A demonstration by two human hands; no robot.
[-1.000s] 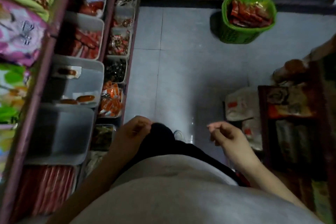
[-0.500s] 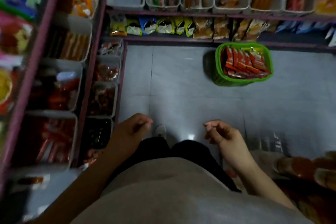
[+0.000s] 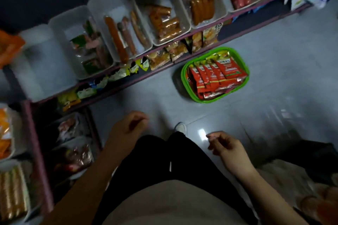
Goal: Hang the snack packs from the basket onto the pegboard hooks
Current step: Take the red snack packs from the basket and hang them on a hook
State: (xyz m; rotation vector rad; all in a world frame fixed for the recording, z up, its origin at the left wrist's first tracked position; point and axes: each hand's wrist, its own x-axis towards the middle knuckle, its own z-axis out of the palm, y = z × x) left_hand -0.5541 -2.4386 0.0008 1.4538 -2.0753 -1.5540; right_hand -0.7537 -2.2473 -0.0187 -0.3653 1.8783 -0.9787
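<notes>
A green basket stands on the grey floor tiles ahead of me, next to the bottom shelf. Several red snack packs lie stacked on edge inside it. My left hand hangs at hip height with fingers loosely curled and nothing in it. My right hand also hangs with fingers loosely curled and holds nothing. Both hands are well short of the basket. No pegboard or hooks are in view.
A shelf rack with white bins of sausages and packaged snacks runs along the top and left. Small yellow and green packs line the lower shelf. My shoe tip shows on the floor. Dark goods lie at the right.
The view has swung left and tilted, so the basket now sits closer and more central. Both hands have kept their loose curl at my sides.
</notes>
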